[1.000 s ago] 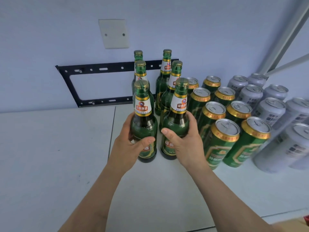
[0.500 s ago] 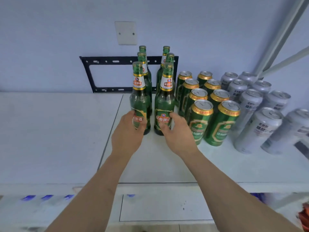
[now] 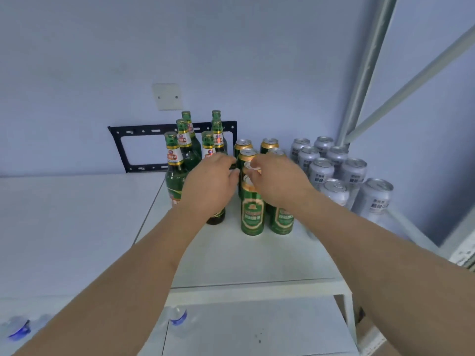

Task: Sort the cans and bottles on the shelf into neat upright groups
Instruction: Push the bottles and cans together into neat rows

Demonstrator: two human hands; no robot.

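Several green glass bottles [image 3: 172, 176] with gold caps stand upright in two rows at the back of the white shelf [image 3: 246, 260]. To their right stand several green cans [image 3: 252, 214] with gold rims, then several silver cans [image 3: 321, 170]. My left hand [image 3: 210, 187] is raised in front of the front right bottle and hides most of it; its fingertips reach toward the green cans and hold nothing. My right hand [image 3: 279, 181] lies over the tops of the front green cans, fingers at one can's rim. Whether it grips that can is unclear.
A black metal bracket [image 3: 120, 147] is fixed to the wall behind the bottles. Grey shelf posts [image 3: 365, 73] rise at the right. The shelf's front edge is close below my arms. On a lower level at the left lie water bottles with blue caps [image 3: 177, 316].
Both hands have let go of the two front bottles, which now stand in line, and moved up and right onto the green cans. The camera has pulled back and tilted.
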